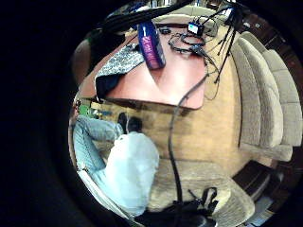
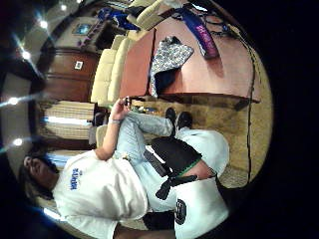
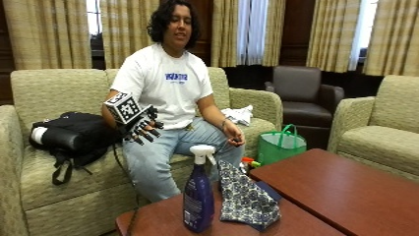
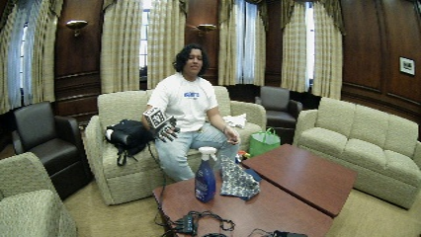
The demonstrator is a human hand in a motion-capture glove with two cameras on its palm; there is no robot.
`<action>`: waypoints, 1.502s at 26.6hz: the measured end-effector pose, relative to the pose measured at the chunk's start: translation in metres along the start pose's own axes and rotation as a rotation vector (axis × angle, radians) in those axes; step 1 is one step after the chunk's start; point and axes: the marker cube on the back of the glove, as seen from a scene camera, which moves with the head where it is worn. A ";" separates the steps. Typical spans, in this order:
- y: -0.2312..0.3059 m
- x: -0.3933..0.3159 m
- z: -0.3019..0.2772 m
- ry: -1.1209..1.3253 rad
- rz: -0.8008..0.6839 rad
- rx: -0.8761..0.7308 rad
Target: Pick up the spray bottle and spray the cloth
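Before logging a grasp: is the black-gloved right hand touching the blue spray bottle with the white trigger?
Apart. In the outside view, the gloved right hand is raised near the person's torso, while the blue spray bottle stands untouched on the table, beside the patterned cloth.

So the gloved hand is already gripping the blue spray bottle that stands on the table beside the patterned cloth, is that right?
Not quite. The outside view shows the gloved right hand raised beside the person's chest, holding nothing. The blue spray bottle does stand on the table beside the patterned cloth, untouched.
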 end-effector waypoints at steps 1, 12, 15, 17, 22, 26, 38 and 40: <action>-0.006 0.002 0.001 -0.018 0.005 0.003; -0.087 0.023 0.021 -0.397 0.115 0.053; -0.111 0.028 0.025 -0.555 0.149 0.051; -0.123 0.031 0.031 -0.652 0.162 0.039; -0.152 0.041 0.045 -0.775 0.197 0.041; -0.175 0.045 0.054 -0.780 0.228 0.070; -0.242 0.045 0.079 -0.754 0.270 0.090; -0.250 0.044 0.082 -0.768 0.260 0.089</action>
